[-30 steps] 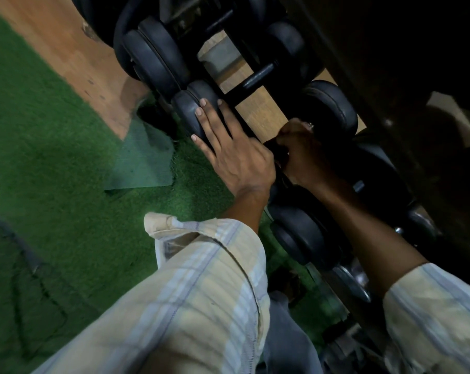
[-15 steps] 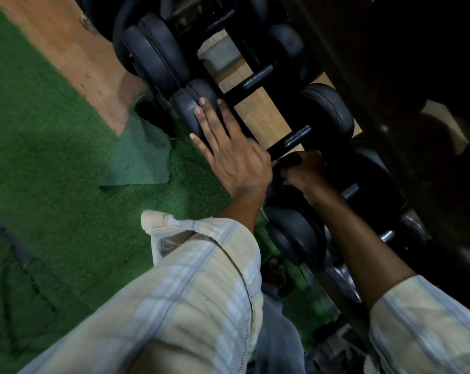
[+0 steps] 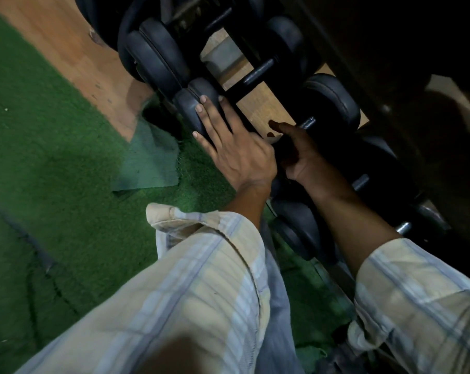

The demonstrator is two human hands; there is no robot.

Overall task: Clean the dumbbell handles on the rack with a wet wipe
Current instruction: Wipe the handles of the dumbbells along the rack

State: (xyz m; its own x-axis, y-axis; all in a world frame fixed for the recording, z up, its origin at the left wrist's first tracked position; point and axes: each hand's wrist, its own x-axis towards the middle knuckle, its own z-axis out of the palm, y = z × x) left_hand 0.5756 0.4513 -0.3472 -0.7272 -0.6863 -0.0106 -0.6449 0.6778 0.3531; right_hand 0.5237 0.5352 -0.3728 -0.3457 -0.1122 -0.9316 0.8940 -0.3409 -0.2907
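Observation:
Black dumbbells lie in a row on a dark rack. My left hand [image 3: 228, 147] rests flat with fingers spread on the near head [image 3: 188, 106] of one dumbbell. My right hand [image 3: 301, 155] is curled around the near end of that dumbbell's handle [image 3: 308, 122], one finger stretched out along it. The handle's far end shows bare metal next to the far head [image 3: 333, 101]. No wet wipe can be made out in the shadow under the right hand. Both forearms wear pale checked sleeves.
More dumbbells lie farther along the rack, one with its handle [image 3: 258, 74] showing, and nearer ones [image 3: 298, 228] sit by my right forearm. Green turf [image 3: 66, 157] covers the floor on the left, with a loose turf patch [image 3: 150, 160] and wooden flooring [image 3: 66, 49] beyond.
My right hand slid back along the handle from its far end toward the near end, uncovering the metal, and one finger has straightened. My left hand stayed on the dumbbell head.

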